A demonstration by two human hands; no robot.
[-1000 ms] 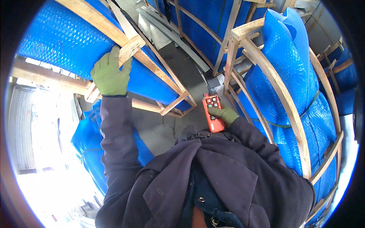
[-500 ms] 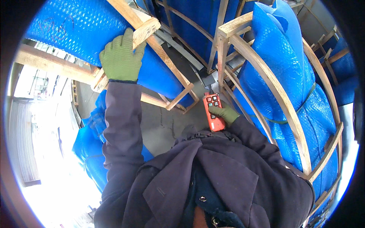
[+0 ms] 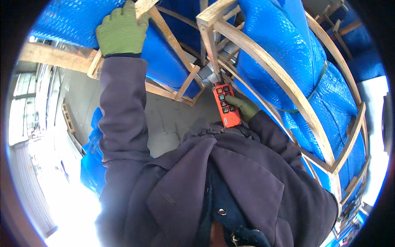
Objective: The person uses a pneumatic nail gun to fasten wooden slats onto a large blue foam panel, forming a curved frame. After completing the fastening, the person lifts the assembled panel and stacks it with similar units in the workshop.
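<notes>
Head view, looking down over the person's dark coat. The left hand, in a green glove, was raised far to the left with its fingers spread flat against the corner of a wooden crate around a load in blue wrap; it pressed rather than gripped. The right hand, also in a green glove, was closed around an orange remote with dark buttons, held upright just beyond the coat collar, near the centre. To the right stood a second crate of curved wooden slats around more blue wrapping.
</notes>
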